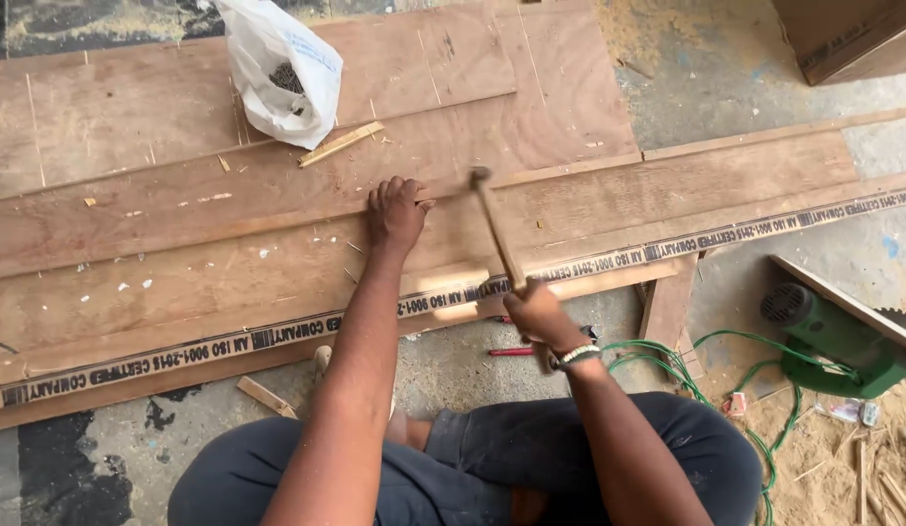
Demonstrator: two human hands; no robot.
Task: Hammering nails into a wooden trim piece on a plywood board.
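A person sat on the floor, seen from above, with dark-trousered legs at the bottom of the view and both bare arms reaching out over a long plywood board (277, 209) that lay slantwise across the concrete. That board is the landmark here.

The left hand (395, 212) rested on the board near its middle, fingers curled down and bunched together at the tips as if pinching something small against the wood; whether a nail stood there was too small to tell. The right hand (540, 314) hovered just past the board's near edge, closed firmly around the wooden handle of a hammer (496, 226). The hammer's head was blurred and sat above the board, just beside the left fingertips.

A dark printed strip (609, 261) ran along the board's near edge. On the far side of the board lay a white plastic bag (282, 73) holding small dark pieces, with a wood offcut (340, 143) just beside it. Off the board's right end, on the near side, sat a green circular saw (837, 341) with a green cable (686, 365) looping over sawdust. A red-handled tool (511, 351) lay on the floor under the board's near edge.

The plain risk seemed to be the hammer head landing on the left fingers, since they sat so close to its path. A glancing blow could also dent the board.
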